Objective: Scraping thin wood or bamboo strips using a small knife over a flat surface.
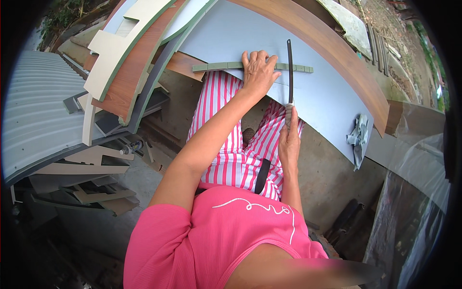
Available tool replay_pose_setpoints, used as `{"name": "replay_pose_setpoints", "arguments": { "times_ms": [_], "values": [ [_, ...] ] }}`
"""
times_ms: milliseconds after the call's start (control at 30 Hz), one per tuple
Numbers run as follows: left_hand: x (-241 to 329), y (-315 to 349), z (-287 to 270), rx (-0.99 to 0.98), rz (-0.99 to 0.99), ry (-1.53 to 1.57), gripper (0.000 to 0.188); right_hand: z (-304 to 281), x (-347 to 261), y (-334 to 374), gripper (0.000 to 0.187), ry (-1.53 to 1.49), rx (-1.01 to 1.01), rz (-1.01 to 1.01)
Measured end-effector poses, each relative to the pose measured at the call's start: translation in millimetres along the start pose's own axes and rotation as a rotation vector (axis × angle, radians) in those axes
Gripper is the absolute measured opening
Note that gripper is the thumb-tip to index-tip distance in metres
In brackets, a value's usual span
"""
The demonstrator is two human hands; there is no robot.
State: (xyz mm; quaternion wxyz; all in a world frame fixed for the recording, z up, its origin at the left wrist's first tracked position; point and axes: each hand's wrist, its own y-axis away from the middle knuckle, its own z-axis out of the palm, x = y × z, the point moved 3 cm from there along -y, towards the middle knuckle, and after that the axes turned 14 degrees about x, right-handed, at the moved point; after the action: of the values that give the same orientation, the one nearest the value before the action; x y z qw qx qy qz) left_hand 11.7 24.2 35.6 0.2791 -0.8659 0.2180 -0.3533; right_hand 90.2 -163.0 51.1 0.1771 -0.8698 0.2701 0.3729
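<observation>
A narrow green strip [226,66] with several cross lines lies over the pale blue board [327,91], its left end reaching past the board's near edge. My left hand [260,72] presses down on the middle of the strip with bent fingers. In my right hand [289,137] is the wrapped grip of a long, dark saw blade [289,72], which looks like a hacksaw blade with a hole at its tip. The blade points away from me and crosses the strip to the right of my left hand. Whether its teeth cut into the strip cannot be made out.
A crumpled grey-blue cloth [357,136] lies at the board's right corner. Cut panels [130,62] lean on the left beside a corrugated metal sheet [38,106]. Offcuts [103,192] and a small bottle [131,147] are lower left. Clear plastic sheeting [404,207] hangs at right.
</observation>
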Motion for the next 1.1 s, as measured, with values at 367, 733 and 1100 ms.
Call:
{"name": "replay_pose_setpoints", "arguments": {
  "times_ms": [367,733,1100],
  "values": [
    [5.6,10.0,-9.6,-0.056,-0.035,-0.045,0.054,0.1,2.2,-3.5,0.058,0.097,-0.036,0.019],
    [13.7,-2.1,12.5,-0.100,-0.020,-0.029,0.041,0.7,7.8,-4.0,0.065,0.204,-0.033,-0.064],
    [8.5,5.6,23.0,0.065,-0.005,0.095,0.025,-11.5,2.4,-14.8,0.063,0.040,0.068,-0.019]
  ]
}}
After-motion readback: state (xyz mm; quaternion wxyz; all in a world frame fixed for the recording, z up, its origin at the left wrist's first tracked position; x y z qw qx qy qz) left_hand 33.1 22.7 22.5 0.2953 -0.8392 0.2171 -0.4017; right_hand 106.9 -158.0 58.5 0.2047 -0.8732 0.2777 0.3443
